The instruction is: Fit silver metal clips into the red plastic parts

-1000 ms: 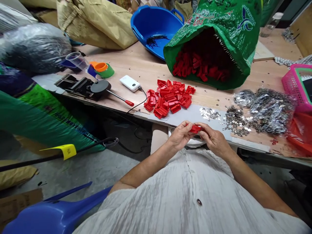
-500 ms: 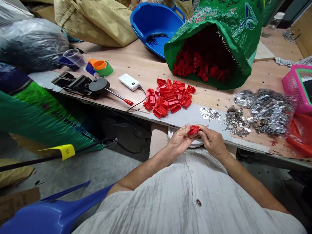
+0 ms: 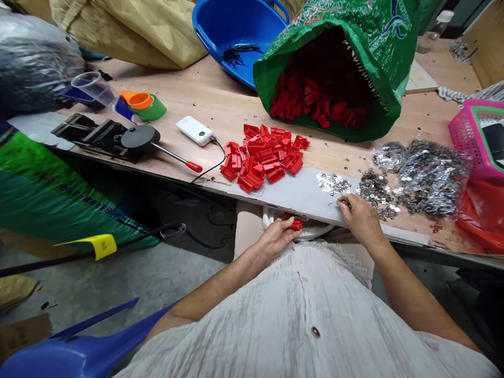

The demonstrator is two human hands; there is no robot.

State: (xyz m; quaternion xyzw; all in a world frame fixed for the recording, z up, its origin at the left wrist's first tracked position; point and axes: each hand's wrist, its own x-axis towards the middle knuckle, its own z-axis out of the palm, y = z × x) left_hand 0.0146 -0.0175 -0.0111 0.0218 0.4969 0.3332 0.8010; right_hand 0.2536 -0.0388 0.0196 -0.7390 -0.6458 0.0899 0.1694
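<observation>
The left hand [image 3: 277,235] pinches a red plastic housing [image 3: 295,224] just in front of the near edge of the grey sheet [image 3: 297,194]. The right hand [image 3: 360,216] has its fingertips low over this sheet; whether they hold something small, I cannot tell. Near them on the sheet lie flat silver metal pieces [image 3: 333,184]; at its left part, the heap of red housings [image 3: 265,157]; farther behind, the green sack [image 3: 388,68]. A loose grip could let the housing drop, and a careless wrist could sweep thin pieces over the sheet's edge
</observation>
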